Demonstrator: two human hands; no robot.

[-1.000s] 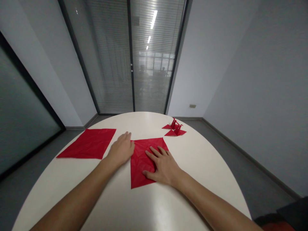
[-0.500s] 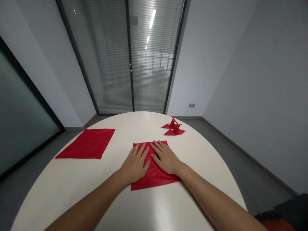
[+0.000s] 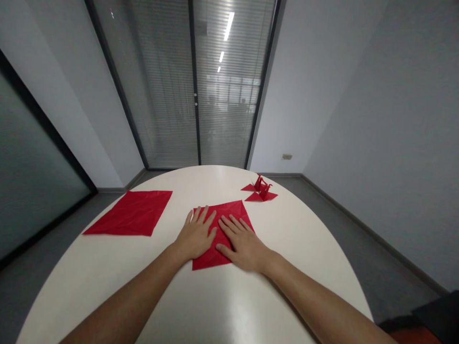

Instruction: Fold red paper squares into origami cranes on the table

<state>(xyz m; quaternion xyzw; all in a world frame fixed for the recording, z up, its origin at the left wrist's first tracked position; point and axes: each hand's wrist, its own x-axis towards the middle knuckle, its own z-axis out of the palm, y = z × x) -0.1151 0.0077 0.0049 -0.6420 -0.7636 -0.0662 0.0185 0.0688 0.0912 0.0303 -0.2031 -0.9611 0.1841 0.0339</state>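
A creased sheet of red paper lies flat on the white table in front of me. My left hand rests palm down on its left side, fingers spread and pointing away from me. On the right part of the same sheet lies my right hand, also flat with its fingers apart. Neither hand grips anything. The sheet's lower right corner is hidden under my right hand and wrist.
Another red sheet lies at the left of the round white table. Two folded red paper cranes stand near the far right edge. A dark and orange object shows at the lower right, beside the table.
The red sheet under my hands has slid away from me and turned slightly. My left hand has moved a little forward and left; my right hand has shifted back toward me across the sheet.
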